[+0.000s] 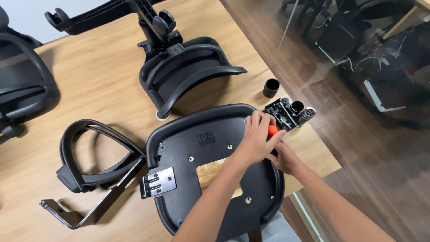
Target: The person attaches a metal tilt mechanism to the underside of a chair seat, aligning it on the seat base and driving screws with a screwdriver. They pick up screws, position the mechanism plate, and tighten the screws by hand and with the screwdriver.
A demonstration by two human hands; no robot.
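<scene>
**Seat pan upside down, both hands at its right rim**

Wooden desk fills most of my view, its right edge dropping off to a darker floor with cables and another chair base beyond glass.

My left hand has its fingers curled together on an orange-handled tool, pressed down at the right rim of the seat pan. My right hand sits just below it, touching the same rim; I cannot tell whether its fingers are closed on anything, since the left hand hides them.

I judge the job partly along. The seat pan lies underside up near the front edge of the desk, overhanging it slightly, and a metal bracket already sits bolted at its left rim. Several screw points show brass-coloured and bare, and a rectangular opening in the middle shows wood through it. The tilt mechanism, black with springs and a tube socket, lies touching the pan's right rim near the desk's right edge, not yet mounted.

Further out, a loose armrest with a metal L-bar lies at the left, the backrest and star base toward the far edge, and a black sleeve stands near the right edge.
</scene>
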